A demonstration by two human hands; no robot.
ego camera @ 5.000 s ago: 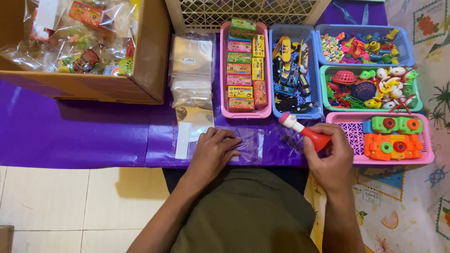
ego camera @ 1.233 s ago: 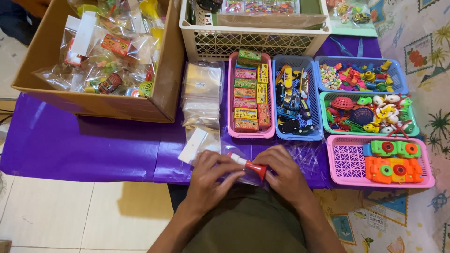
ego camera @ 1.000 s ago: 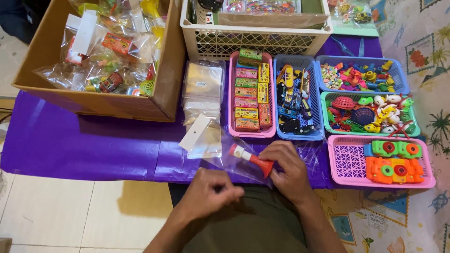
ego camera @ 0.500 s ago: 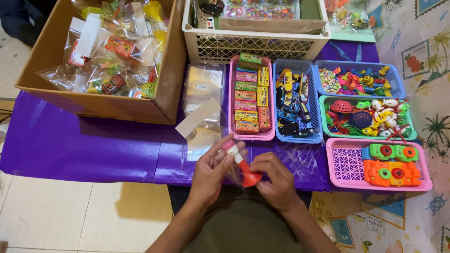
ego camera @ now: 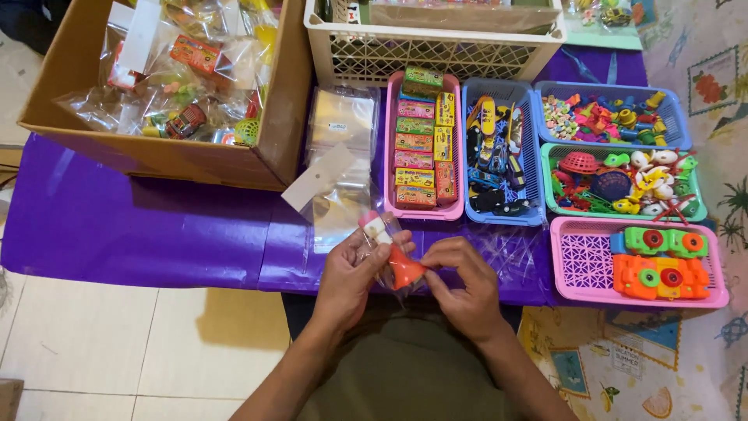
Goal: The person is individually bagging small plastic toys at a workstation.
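Hands meet over the front edge of the purple table cover (ego camera: 140,234), slipping a red-and-white toy (ego camera: 389,253) into a clear plastic bag (ego camera: 386,269). The left hand (ego camera: 351,281) pinches bag and toy together, fingers closed around both; the right hand (ego camera: 465,284) grips the red end through the film. Keeping the bag mouth wide and pushing the toy straight in looks like the surest way. Half a second ago the toy sat a little higher; five seconds ago the bag lay flat on the cover, the toy in the right hand alone.
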